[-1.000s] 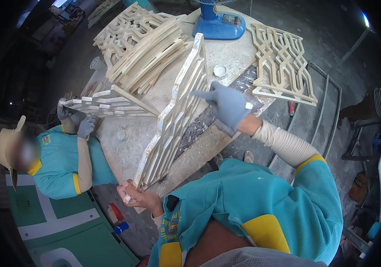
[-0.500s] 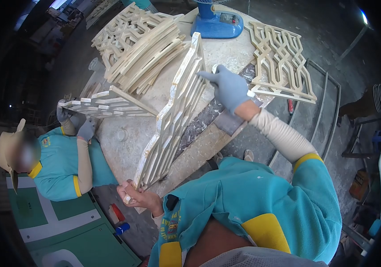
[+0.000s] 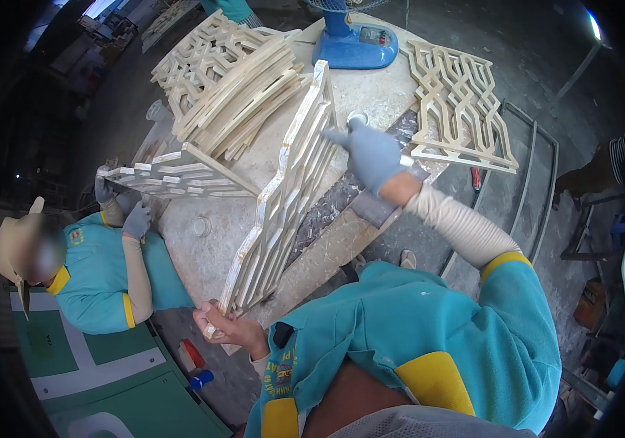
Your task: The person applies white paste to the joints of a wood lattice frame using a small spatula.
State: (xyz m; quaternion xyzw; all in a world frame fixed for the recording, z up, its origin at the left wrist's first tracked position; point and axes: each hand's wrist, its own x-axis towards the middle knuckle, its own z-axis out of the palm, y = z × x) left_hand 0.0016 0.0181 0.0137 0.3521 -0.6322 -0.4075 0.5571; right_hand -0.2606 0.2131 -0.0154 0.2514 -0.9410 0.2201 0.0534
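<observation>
A pale wooden lattice panel [image 3: 283,179] stands on its edge on the table, with white patches along its near rim. My left hand [image 3: 228,326], bare, is closed round the panel's lower near end. My right hand [image 3: 374,157] wears a grey glove, with one finger stretched toward the panel's upper side; whether it touches is hard to tell. The other fingers are partly hidden. Just beyond that hand is a small white cup [image 3: 357,117]. A second lattice panel [image 3: 181,175] meets the first at an angle, and a co-worker's gloved hands are at its far end.
Curved wooden strips [image 3: 243,95] lie stacked beside more lattice pieces [image 3: 206,58]. A blue fan base [image 3: 356,47] stands at the table's far side. Another lattice panel [image 3: 458,106] lies at the right. The co-worker [image 3: 112,266] stands at the left, above green boards [image 3: 122,401].
My right hand has shifted slightly down and left along the panel, uncovering more of the white cup. The co-worker's nearer hand has moved a little. My left hand keeps its grip.
</observation>
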